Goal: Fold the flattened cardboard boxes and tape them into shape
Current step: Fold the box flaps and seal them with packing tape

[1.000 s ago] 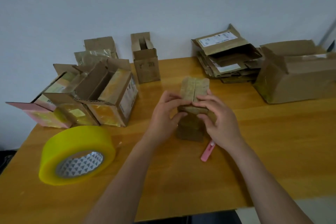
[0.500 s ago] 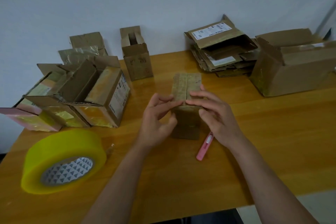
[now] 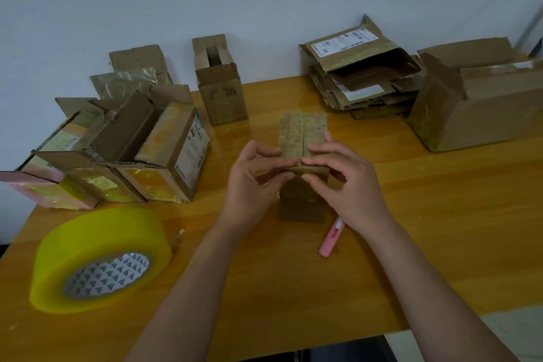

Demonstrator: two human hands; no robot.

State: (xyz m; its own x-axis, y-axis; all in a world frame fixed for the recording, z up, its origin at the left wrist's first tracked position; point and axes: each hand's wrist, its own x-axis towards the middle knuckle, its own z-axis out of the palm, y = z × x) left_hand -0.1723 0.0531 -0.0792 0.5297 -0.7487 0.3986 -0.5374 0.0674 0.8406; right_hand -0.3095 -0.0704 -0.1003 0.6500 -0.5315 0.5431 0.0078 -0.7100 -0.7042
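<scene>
A small cardboard box (image 3: 302, 138) is pinched by left hand (image 3: 252, 182) and right hand (image 3: 349, 185). A pink cutter (image 3: 332, 239) is seen just below the right hand.

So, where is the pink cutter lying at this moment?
In the head view, the pink cutter lies on the table, just below the right hand and right of the small box both hands hold.
</scene>
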